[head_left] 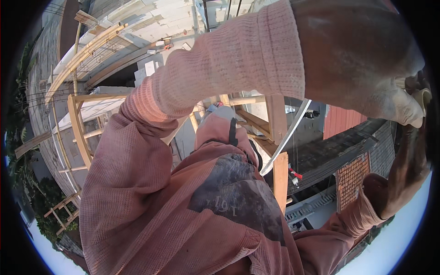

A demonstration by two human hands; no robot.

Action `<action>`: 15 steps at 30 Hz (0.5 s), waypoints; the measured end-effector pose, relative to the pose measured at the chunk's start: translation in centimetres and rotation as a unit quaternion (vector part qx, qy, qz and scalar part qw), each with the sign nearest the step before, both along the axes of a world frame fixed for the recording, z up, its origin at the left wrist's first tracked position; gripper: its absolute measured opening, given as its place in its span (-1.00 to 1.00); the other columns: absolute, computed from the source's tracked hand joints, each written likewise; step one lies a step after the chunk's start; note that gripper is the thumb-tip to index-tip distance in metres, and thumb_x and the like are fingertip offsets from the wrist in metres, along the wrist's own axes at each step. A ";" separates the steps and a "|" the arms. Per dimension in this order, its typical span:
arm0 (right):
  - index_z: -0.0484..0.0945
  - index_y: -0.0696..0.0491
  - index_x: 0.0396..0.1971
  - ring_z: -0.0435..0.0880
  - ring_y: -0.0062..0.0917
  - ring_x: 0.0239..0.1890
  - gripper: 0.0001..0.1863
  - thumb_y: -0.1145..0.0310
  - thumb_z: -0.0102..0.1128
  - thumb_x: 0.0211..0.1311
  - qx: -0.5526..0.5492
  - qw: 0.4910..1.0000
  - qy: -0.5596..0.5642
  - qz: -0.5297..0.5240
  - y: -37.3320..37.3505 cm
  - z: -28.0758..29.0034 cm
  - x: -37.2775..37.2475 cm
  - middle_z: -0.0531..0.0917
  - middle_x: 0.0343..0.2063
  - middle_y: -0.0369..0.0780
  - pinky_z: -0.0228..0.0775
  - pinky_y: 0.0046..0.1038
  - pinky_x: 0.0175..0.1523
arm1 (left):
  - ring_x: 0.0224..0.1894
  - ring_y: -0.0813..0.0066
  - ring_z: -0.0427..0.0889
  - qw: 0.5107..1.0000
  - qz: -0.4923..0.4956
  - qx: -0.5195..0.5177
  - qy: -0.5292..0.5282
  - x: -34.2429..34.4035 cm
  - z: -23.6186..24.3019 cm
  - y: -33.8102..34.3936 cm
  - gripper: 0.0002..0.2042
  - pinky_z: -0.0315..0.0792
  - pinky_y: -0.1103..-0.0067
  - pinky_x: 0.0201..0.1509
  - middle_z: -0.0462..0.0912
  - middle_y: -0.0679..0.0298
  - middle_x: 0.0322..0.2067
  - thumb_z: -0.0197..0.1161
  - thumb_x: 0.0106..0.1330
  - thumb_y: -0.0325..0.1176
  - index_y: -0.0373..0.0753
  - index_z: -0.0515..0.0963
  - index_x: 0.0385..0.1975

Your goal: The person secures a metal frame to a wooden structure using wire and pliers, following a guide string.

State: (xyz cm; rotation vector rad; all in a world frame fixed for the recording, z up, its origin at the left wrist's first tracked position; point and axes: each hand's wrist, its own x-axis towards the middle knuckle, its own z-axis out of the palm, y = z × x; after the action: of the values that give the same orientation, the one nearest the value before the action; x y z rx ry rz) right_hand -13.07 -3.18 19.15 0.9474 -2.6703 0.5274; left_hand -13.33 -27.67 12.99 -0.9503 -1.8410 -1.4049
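Observation:
My left arm, in a dusty pink knit sleeve, stretches across the upper part of the view to the right rim. My left hand (360, 59) is there, dusty, with its fingers curled closed. My right hand (414, 144) reaches up from the lower right and meets it at the rim. Between the two hands shows a small cream-coloured piece with a curved edge (424, 100); its kind cannot be made out. The right fingers are largely hidden behind the left hand and bent round this piece. A narrow pale strip (288, 137) slants down beside my body.
Timber framing (79, 130) and an upright board (280, 181) surround me. Bamboo poles (87, 59) and a pale block wall (165, 18) stand at the upper left. To the right, below, lie a red metal sheet (341, 121), dark roofing (330, 153) and orange roof tiles (352, 181).

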 end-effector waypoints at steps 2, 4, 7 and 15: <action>0.36 0.13 0.29 0.63 -0.40 0.05 -0.49 0.40 0.16 0.38 0.011 1.000 0.019 -0.005 0.0 -0.3 0.2 0.62 0.05 -0.06 0.47 -0.35 0.13 | -0.18 0.30 0.70 0.997 -0.021 0.043 -0.053 -0.5 -1.8 -2.2 -0.56 0.58 0.42 -0.06 0.67 0.07 -0.25 0.26 0.33 0.01 -0.30 0.52 -0.11; 0.37 0.13 0.28 0.63 -0.40 0.06 -0.51 0.39 0.15 0.39 0.019 0.999 0.030 -0.009 0.0 -0.2 0.3 0.62 0.05 -0.06 0.46 -0.34 0.15 | -0.10 0.32 0.69 0.981 -0.005 0.102 -0.165 -1.3 -7.5 -4.8 -0.52 0.58 0.42 0.00 0.67 0.04 -0.17 0.24 0.35 0.05 -0.31 0.52 -0.06; 0.39 0.14 0.26 0.62 -0.39 0.07 -0.53 0.37 0.13 0.40 0.034 0.998 0.049 -0.015 0.1 0.4 0.9 0.63 0.04 -0.06 0.44 -0.33 0.17 | 0.09 0.29 0.61 0.892 0.076 0.087 -0.437 -0.8 -20.5 -8.7 -0.49 0.46 0.42 0.17 0.63 0.03 0.01 0.14 0.39 0.08 -0.25 0.45 0.06; 0.43 0.16 0.22 0.62 -0.37 0.09 -0.58 0.32 0.09 0.44 0.074 0.994 0.073 -0.026 -0.9 1.7 1.8 0.63 0.04 -0.05 0.40 -0.30 0.22 | 0.07 0.10 0.61 0.473 0.079 -0.507 -0.716 28.3 -50.6 -17.9 -0.33 0.47 0.29 0.15 0.60 -0.01 0.06 0.13 0.25 0.23 -0.25 0.50 0.13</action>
State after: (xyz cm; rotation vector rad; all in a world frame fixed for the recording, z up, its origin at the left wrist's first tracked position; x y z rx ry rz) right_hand -11.24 -4.11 20.81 0.9137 -2.6227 0.2403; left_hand 14.96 -45.58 -37.61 0.5157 -4.0918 -0.6281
